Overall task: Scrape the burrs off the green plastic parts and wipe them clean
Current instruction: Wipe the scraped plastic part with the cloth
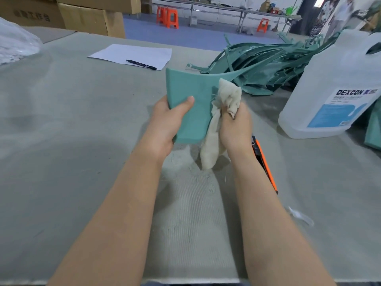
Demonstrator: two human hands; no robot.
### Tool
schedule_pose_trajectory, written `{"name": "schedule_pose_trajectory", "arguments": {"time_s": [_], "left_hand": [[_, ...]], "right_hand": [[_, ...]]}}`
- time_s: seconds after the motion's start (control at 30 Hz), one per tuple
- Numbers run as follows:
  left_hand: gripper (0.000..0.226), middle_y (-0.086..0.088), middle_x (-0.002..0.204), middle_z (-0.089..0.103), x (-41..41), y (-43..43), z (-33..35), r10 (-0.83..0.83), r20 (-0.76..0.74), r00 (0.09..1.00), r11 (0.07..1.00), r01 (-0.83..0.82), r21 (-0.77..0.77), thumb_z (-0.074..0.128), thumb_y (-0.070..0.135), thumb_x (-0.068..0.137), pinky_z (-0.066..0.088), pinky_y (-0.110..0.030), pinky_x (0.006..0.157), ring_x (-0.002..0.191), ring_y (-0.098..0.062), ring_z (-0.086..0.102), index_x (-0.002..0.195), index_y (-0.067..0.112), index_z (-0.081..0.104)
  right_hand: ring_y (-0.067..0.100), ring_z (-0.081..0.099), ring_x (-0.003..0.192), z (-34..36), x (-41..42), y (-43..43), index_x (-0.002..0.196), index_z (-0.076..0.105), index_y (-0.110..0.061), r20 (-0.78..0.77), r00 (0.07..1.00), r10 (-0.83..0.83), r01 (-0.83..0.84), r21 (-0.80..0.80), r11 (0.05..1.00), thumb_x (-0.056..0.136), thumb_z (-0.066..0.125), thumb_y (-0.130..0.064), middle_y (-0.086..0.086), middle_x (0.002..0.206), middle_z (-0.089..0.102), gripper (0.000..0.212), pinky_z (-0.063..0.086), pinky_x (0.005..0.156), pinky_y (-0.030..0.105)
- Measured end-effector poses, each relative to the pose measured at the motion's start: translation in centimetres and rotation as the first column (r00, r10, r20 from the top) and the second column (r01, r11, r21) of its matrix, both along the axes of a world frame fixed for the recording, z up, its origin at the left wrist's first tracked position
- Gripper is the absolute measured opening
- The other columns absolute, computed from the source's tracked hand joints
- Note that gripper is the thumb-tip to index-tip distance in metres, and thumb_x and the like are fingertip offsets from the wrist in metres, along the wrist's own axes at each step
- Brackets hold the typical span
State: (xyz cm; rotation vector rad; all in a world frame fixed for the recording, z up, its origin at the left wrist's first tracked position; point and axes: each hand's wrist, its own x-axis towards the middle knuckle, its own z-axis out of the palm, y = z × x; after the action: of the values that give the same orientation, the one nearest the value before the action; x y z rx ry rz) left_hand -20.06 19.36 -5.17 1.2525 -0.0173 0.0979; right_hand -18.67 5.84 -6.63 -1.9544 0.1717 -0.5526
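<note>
My left hand (pixel 169 118) grips a curved green plastic part (pixel 189 87) by its left edge, thumb across the front face, holding it above the table. My right hand (pixel 235 126) clutches a beige cloth (pixel 226 96) and presses it against the part's right edge. One tail of the cloth hangs down below my right hand. An orange-and-black scraper knife (pixel 265 162) lies on the table just right of my right wrist, partly hidden by the forearm.
A pile of green plastic parts (pixel 268 65) lies at the back right. A large white jug (pixel 334 89) labelled DEXCON stands at the right. A paper sheet (pixel 132 53) with a black pen (pixel 141 64) lies farther back. Cardboard boxes (pixel 88 19) stand behind the grey table (pixel 61 141).
</note>
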Motion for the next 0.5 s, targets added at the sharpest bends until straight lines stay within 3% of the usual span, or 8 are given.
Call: {"name": "schedule_pose_trajectory", "arguments": {"time_s": [0.07, 0.13, 0.23, 0.3, 0.4, 0.5], "left_hand": [[0.014, 0.000, 0.092, 0.073, 0.0, -0.1, 0.1, -0.015, 0.005, 1.000, 1.000, 0.015, 0.014, 0.061, 0.013, 0.092, 0.056, -0.028, 0.060, 0.078, -0.015, 0.072, 0.105, 0.014, 0.064], [0.014, 0.000, 0.094, 0.074, -0.1, -0.2, 0.1, -0.021, 0.019, 1.000, 0.999, 0.020, 0.035, 0.061, 0.014, 0.092, 0.056, -0.028, 0.062, 0.081, -0.015, 0.072, 0.106, 0.014, 0.064], [0.019, -0.003, 0.102, 0.072, -0.2, -0.3, 0.2, 0.022, 0.016, 1.000, 0.999, -0.022, 0.027, 0.060, 0.014, 0.093, 0.058, -0.031, 0.072, 0.090, -0.018, 0.071, 0.112, 0.013, 0.063], [0.024, -0.006, 0.108, 0.071, -0.2, -0.2, 0.2, 0.073, -0.003, 0.997, 0.997, -0.073, -0.004, 0.060, 0.014, 0.094, 0.058, -0.034, 0.078, 0.094, -0.020, 0.070, 0.117, 0.010, 0.061], [0.025, -0.007, 0.110, 0.070, -0.2, -0.1, 0.2, 0.099, -0.021, 0.995, 0.995, -0.100, -0.021, 0.059, 0.014, 0.094, 0.058, -0.035, 0.080, 0.097, -0.022, 0.069, 0.119, 0.009, 0.061], [0.022, -0.007, 0.109, 0.071, -0.4, -0.9, 0.3, 0.050, 0.012, 0.999, 0.998, -0.050, 0.034, 0.061, 0.012, 0.093, 0.056, -0.040, 0.086, 0.099, -0.022, 0.069, 0.114, 0.010, 0.062]], "right_hand": [[0.019, 0.056, 0.085, 0.1, 0.0, -0.2, 0.089, 0.061, -0.011, -0.009, 0.999, -0.050, 0.050, 0.052, 0.997, 0.100, 0.040, -0.019, 0.000, 0.088, 0.064, 0.025, 0.041, 0.064, 0.025], [0.017, 0.060, 0.086, 0.4, -0.1, -0.2, 0.092, 0.066, -0.010, -0.014, 0.998, -0.066, 0.067, 0.188, 0.980, 0.102, 0.038, -0.026, 0.002, 0.092, 0.069, 0.034, 0.045, 0.071, 0.027], [0.008, 0.065, 0.084, 0.5, -0.2, -0.3, 0.091, 0.067, -0.017, -0.030, 0.999, 0.033, -0.021, 0.343, 0.939, 0.102, 0.043, -0.031, -0.004, 0.091, 0.071, 0.029, 0.048, 0.074, 0.022], [0.013, 0.066, 0.094, 0.3, -0.2, 0.1, 0.105, 0.064, -0.017, -0.048, 0.991, 0.125, -0.098, 0.377, 0.921, 0.099, 0.051, -0.029, 0.000, 0.101, 0.071, 0.019, 0.051, 0.083, 0.028], [0.024, 0.063, 0.099, 0.2, 0.0, 0.8, 0.109, 0.059, -0.008, -0.053, 0.994, 0.096, -0.083, 0.215, 0.973, 0.098, 0.051, -0.018, 0.009, 0.107, 0.067, 0.017, 0.051, 0.087, 0.038], [0.023, 0.059, 0.083, 0.0, 0.2, 0.3, 0.086, 0.061, -0.009, -0.058, 0.998, -0.022, 0.029, 0.111, 0.993, 0.100, 0.044, -0.024, 0.006, 0.089, 0.067, 0.027, 0.045, 0.073, 0.032]]}}
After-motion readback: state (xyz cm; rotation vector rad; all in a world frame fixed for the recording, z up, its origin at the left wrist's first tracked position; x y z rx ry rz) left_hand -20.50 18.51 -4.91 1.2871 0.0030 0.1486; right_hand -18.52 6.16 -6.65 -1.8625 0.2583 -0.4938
